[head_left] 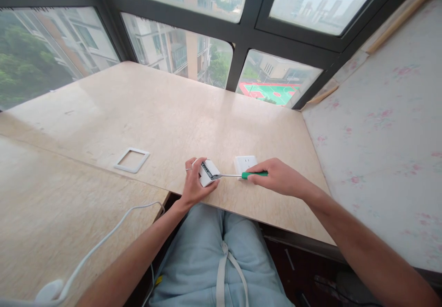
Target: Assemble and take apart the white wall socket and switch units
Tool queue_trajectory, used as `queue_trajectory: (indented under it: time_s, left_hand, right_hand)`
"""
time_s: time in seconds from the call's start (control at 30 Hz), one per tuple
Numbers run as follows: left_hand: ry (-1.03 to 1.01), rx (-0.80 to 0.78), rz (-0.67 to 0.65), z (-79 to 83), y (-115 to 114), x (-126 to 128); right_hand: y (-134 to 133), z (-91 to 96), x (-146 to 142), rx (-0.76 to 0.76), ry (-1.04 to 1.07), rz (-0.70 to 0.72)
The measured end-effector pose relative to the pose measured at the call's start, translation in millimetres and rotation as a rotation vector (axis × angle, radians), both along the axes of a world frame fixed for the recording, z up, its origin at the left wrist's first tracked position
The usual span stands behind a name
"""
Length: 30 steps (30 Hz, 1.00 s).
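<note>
Daylight from wide windows (179,51) falls across a pale counter (172,109) where two hands work just beside its near edge. The left hand (195,185) is clamped around a small white box (206,177), thumb on the near side, fingers at the far side; whether the box rests on the counter is hard to tell. The right hand (279,176) is closed around the green handle of a screwdriver (254,175), whose shaft points left, its tip at the box's right end. Good handling here likely means a firm left grip, the blade kept level in line with the gap, light pressure or a small twist, and the left thumb clear of the tip in case it slips. Beyond the shaft lies a white socket (246,160), partly behind the handle; farther left, well apart, an empty white frame (141,161).
</note>
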<state>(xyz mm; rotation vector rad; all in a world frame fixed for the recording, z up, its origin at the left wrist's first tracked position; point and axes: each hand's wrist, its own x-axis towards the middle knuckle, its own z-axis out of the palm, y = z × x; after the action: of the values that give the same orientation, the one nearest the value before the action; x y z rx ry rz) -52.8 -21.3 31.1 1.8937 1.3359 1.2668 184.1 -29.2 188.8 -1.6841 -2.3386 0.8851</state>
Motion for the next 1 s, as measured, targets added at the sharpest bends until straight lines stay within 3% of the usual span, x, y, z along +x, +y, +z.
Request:
queue_trajectory:
  time_s: [0.27, 0.7, 1.0]
  left_hand:
    - [0.005, -0.016, 0.053, -6.7, -3, 3]
    - [0.0, 0.0, 0.088, -8.7, -5, 3]
    - [-0.021, 0.021, 0.092, -7.3, -5, -2]
  right_hand:
    - [-22, -30.8, 5, -0.342, 0.313, -0.363]
    - [-43, -66.6, -1, -0.677, 0.784, -0.575]
    - [-41, -72.2, -5, -0.504, 0.7, -0.469]
